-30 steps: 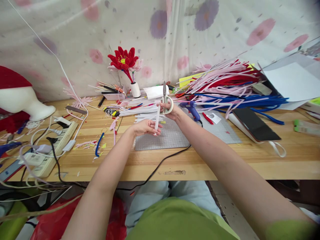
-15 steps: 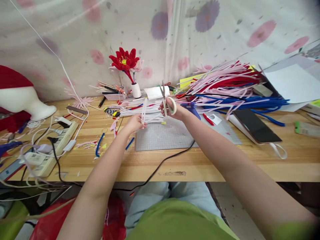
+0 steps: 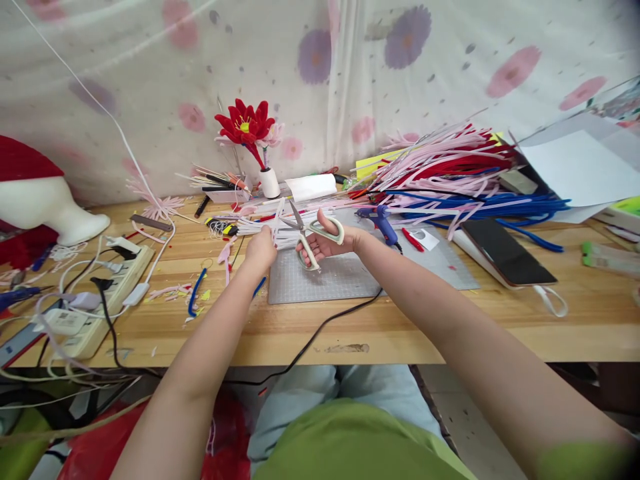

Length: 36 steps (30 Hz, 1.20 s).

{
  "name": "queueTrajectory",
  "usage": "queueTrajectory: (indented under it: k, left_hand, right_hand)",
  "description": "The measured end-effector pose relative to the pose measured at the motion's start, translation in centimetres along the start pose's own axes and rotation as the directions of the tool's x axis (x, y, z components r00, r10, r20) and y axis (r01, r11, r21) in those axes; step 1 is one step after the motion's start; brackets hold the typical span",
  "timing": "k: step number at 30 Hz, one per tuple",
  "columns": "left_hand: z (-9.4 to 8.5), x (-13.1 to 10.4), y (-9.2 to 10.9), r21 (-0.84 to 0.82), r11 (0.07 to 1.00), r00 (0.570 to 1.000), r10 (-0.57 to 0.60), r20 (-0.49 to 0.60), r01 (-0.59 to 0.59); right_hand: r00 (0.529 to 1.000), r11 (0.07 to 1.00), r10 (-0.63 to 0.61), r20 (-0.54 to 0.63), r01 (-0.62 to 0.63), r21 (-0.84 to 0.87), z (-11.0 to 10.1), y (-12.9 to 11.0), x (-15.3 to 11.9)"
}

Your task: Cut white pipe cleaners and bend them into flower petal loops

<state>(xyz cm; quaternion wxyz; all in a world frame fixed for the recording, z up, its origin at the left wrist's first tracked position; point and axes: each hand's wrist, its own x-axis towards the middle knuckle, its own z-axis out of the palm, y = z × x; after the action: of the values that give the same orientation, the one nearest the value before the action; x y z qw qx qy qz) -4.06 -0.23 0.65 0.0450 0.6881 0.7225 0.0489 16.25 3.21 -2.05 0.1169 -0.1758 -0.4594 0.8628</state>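
Observation:
My left hand [image 3: 261,251] is closed around a few white pipe cleaners [image 3: 278,217], whose ends stick up above the fingers. Just right of it, my right hand [image 3: 327,243] holds scissors [image 3: 311,255] by their pale handles, with thumb and fingers in the loops. The scissor handles are spread wide and the blades point up and left, close to the white strips. Whether the blades touch them I cannot tell. Beneath both hands lie a grey cutting mat [image 3: 340,280] and more white pipe cleaners.
A purple glue gun [image 3: 383,223] and a red-handled tool [image 3: 413,241] lie right of my hands, with a phone [image 3: 507,252] further right. Behind are a red flower [image 3: 245,127] and a pile of pink, red and blue pipe cleaners [image 3: 450,167]. A power strip [image 3: 113,303] stands left.
My right hand has brought the scissors down and left, towards my left hand, and their handles have spread apart. The blades now tilt left instead of pointing up.

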Motion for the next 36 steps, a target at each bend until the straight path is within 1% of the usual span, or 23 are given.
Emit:
queueTrajectory:
  k: [4, 8, 13, 19, 23, 26, 29, 33, 36]
  left_hand:
    - [0.6, -0.6, 0.1, 0.037, 0.998, 0.998, 0.059, 0.000, -0.059]
    - [1.1, -1.6, 0.5, 0.087, 0.987, 0.990, 0.132, 0.052, -0.136]
    - [0.8, -2.4, 1.0, 0.151, 0.968, 0.976, 0.186, 0.111, -0.201]
    - [0.8, -2.7, 1.2, 0.174, 0.947, 0.959, 0.248, 0.137, -0.270]
    - [0.5, -2.7, 1.5, 0.166, 0.952, 0.960, 0.234, 0.155, -0.259]
    - [0.0, -2.4, 1.7, 0.171, 0.957, 0.966, 0.213, 0.143, -0.236]
    - [-0.2, -2.0, 1.7, 0.175, 0.962, 0.973, 0.188, 0.133, -0.209]
    - [-0.2, -1.4, 1.4, 0.188, 0.966, 0.981, 0.156, 0.114, -0.175]
    - [-0.6, -1.2, 1.3, 0.219, 0.964, 0.987, 0.131, 0.095, -0.149]
  right_hand:
    - [0.998, 0.996, -0.041, -0.046, 0.045, 0.080, 0.0, 0.1, 0.6]
    - [0.994, 0.986, -0.088, -0.069, 0.097, 0.134, 0.0, 0.0, 0.5]
    - [0.980, 0.976, -0.131, -0.148, 0.153, 0.153, -0.3, 0.1, 0.1]
    - [0.970, 0.972, -0.151, -0.192, 0.181, 0.150, -0.6, 0.3, 0.0]
    - [0.950, 0.968, -0.173, -0.259, 0.213, 0.135, -0.5, 0.2, 0.0]
    - [0.932, 0.957, -0.208, -0.298, 0.256, 0.134, -0.3, 0.2, 0.0]
    - [0.931, 0.954, -0.227, -0.287, 0.272, 0.129, -0.1, 0.3, 0.0]
    - [0.945, 0.963, -0.213, -0.248, 0.245, 0.109, -0.2, 0.3, 0.0]
    - [0.938, 0.970, -0.196, -0.285, 0.228, 0.084, -0.2, 0.2, 0.0]
